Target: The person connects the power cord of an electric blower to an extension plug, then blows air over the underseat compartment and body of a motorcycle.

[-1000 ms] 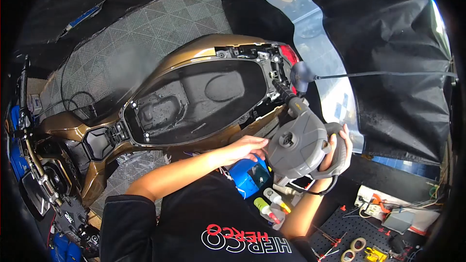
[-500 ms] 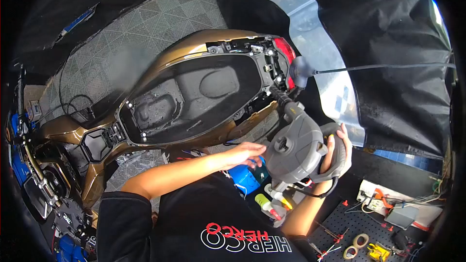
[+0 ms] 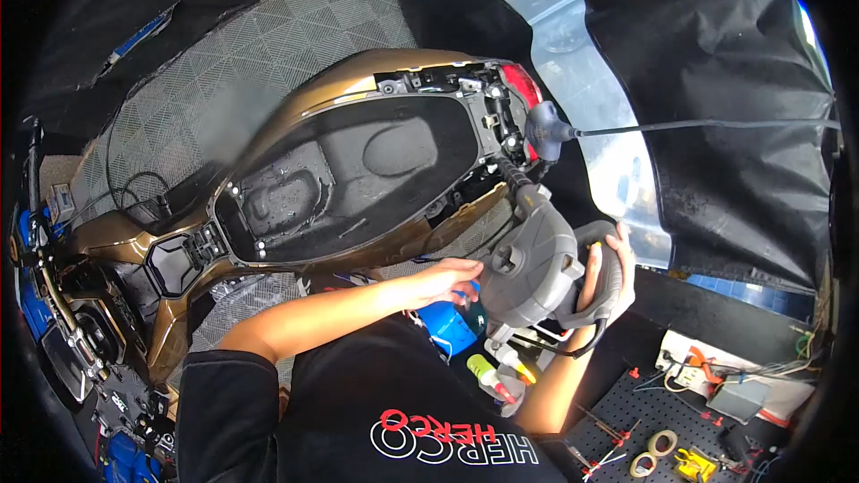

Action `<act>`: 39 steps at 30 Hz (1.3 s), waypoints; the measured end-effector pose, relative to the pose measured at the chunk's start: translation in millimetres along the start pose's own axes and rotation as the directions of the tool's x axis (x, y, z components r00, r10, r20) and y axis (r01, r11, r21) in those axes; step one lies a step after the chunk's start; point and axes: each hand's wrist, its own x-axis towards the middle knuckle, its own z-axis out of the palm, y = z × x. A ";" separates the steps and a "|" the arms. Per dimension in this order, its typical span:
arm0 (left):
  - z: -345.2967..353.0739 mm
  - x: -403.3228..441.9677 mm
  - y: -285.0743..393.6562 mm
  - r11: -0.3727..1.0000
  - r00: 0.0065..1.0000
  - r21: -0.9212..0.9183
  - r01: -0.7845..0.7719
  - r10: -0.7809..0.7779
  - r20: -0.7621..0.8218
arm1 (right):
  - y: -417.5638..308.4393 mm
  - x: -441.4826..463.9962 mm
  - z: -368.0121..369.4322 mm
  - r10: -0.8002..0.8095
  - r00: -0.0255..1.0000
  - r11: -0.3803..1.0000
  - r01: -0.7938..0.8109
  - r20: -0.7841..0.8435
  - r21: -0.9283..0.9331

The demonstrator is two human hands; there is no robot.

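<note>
My right hand (image 3: 617, 273) is wrapped around the rear handle of a grey handheld power tool that looks like a blower (image 3: 530, 270). Its ribbed nozzle (image 3: 514, 175) points at the tail of a bronze scooter (image 3: 335, 72). Loosely bent and apart, the fingers of my left hand (image 3: 450, 281) are beside the tool's housing; whether they touch it I cannot tell. The scooter's seat is off, so the black underseat storage bin (image 3: 353, 201) lies exposed. Near the red tail light (image 3: 517, 85) is a dark rounded part (image 3: 546, 128) on a black cable.
Below the tool are a blue box (image 3: 447, 326) and bottles (image 3: 488, 371). A black pegboard (image 3: 658, 420) at lower right carries tape rolls (image 3: 662, 443) and a yellow item (image 3: 696, 463). A power strip (image 3: 684, 358) with wires lies behind it. Grey tiled matting (image 3: 295, 27) surrounds the scooter.
The tool has shifted slightly left and down with my right hand on it. My left hand has moved a little left too. The scooter appears slightly shifted left in view.
</note>
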 end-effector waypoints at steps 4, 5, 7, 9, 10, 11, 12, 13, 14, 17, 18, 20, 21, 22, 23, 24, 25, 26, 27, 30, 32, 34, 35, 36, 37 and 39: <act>-2.6 2.3 9.6 0.999 0.999 -0.021 -0.047 0.047 0.019 | 0.7 -1.1 7.8 -0.012 0.999 1.000 0.012 -0.039 0.006; -1.9 4.9 12.5 0.999 0.999 -0.020 -0.048 0.047 -0.019 | 1.8 -1.3 10.9 -0.015 0.999 1.000 0.016 -0.035 0.008; -2.8 9.9 17.5 0.996 0.997 -0.058 -0.069 0.067 -0.027 | 4.5 -1.1 17.1 -0.064 0.992 0.998 0.062 -0.107 -0.024; -4.3 15.3 23.3 0.992 0.995 -0.091 -0.085 0.079 -0.063 | 0.5 -0.4 20.6 -0.062 0.991 0.998 0.060 -0.119 -0.017; -5.6 17.9 26.1 0.991 0.994 -0.095 -0.091 0.085 -0.064 | -1.9 -0.2 22.4 -0.054 0.989 0.999 0.053 -0.136 -0.013; -7.1 20.2 28.8 0.990 0.995 -0.108 -0.090 0.085 -0.056 | -4.1 0.6 24.6 -0.059 0.989 0.998 0.058 -0.132 -0.011; -9.5 22.9 29.8 0.989 0.995 -0.121 -0.088 0.083 -0.047 | -6.4 1.8 27.1 -0.081 0.987 0.996 0.077 -0.138 -0.036; -11.7 25.4 30.5 0.985 0.993 -0.131 -0.112 0.107 -0.041 | -8.5 3.1 29.5 -0.104 0.984 0.993 0.096 -0.145 -0.061; -14.3 27.3 31.0 0.984 0.993 -0.133 -0.116 0.112 -0.039 | -9.7 4.0 31.8 -0.109 0.984 0.993 0.101 -0.143 -0.062; -20.3 29.2 33.0 0.977 0.991 -0.165 -0.133 0.129 -0.034 | -14.5 6.7 41.2 -0.140 0.980 0.989 0.131 -0.139 -0.069; -21.2 26.9 34.8 0.978 0.991 -0.161 -0.134 0.132 -0.021 | -17.7 7.4 44.1 -0.143 0.980 0.989 0.135 -0.139 -0.066; -22.5 21.5 37.5 0.979 0.991 -0.154 -0.136 0.136 -0.008 | -23.0 8.9 47.8 -0.133 0.983 0.990 0.126 -0.129 -0.060; -20.9 15.2 40.6 0.977 0.988 -0.152 -0.153 0.150 -0.028 | -20.9 7.9 51.2 -0.137 0.981 0.990 0.131 -0.135 -0.053; -20.5 9.7 42.8 0.974 0.985 -0.149 -0.169 0.163 -0.048 | -20.9 6.9 54.7 -0.127 0.982 0.992 0.123 -0.137 -0.039; -23.5 7.8 43.7 0.974 0.985 -0.148 -0.170 0.164 -0.051 | -19.5 6.5 58.3 -0.124 0.984 0.992 0.122 -0.131 -0.024; -26.9 5.4 44.4 0.975 0.985 -0.139 -0.170 0.165 -0.049 | -19.6 5.7 61.4 -0.122 0.984 0.993 0.121 -0.127 -0.010; -29.8 3.1 44.4 0.977 0.985 -0.132 -0.170 0.165 -0.047 | -22.6 5.9 64.0 -0.144 0.982 0.990 0.143 -0.123 -0.012; -32.4 0.7 44.3 0.977 0.985 -0.129 -0.171 0.166 -0.048 | -25.9 6.9 67.0 -0.165 0.977 0.986 0.163 -0.132 -0.025; -32.6 -3.8 45.9 0.972 0.981 -0.137 -0.190 0.183 -0.057 | -26.1 6.6 69.6 -0.171 0.978 0.985 0.171 -0.121 -0.013; -40.1 -10.1 46.0 0.968 0.977 -0.136 -0.209 0.199 -0.078 | -28.3 3.3 75.3 -0.143 0.986 0.989 0.145 -0.081 0.014; -47.7 -10.1 43.0 0.965 0.978 -0.162 -0.206 0.197 -0.068 | -33.1 2.1 79.7 -0.168 0.982 0.983 0.174 -0.087 0.057; -47.2 -13.9 40.6 0.963 0.977 -0.165 -0.211 0.201 -0.077 | -34.0 0.4 80.8 -0.161 0.984 0.983 0.167 -0.080 0.077; -46.6 -16.0 38.6 0.961 0.976 -0.171 -0.215 0.204 -0.082 | -34.4 -0.7 81.3 -0.154 0.986 0.983 0.160 -0.072 0.093; -44.3 -18.6 37.4 0.961 0.975 -0.171 -0.220 0.208 -0.085 | -34.5 -1.7 81.3 -0.157 0.985 0.982 0.163 -0.071 0.096; -41.4 -20.8 36.2 0.959 0.973 -0.177 -0.222 0.206 -0.103 | -34.3 -2.7 80.8 -0.126 0.990 0.986 0.133 -0.070 0.104; -41.6 -22.7 33.7 0.957 0.971 -0.181 -0.226 0.207 -0.119 | -33.4 -4.5 80.2 -0.098 0.993 0.988 0.106 -0.071 0.111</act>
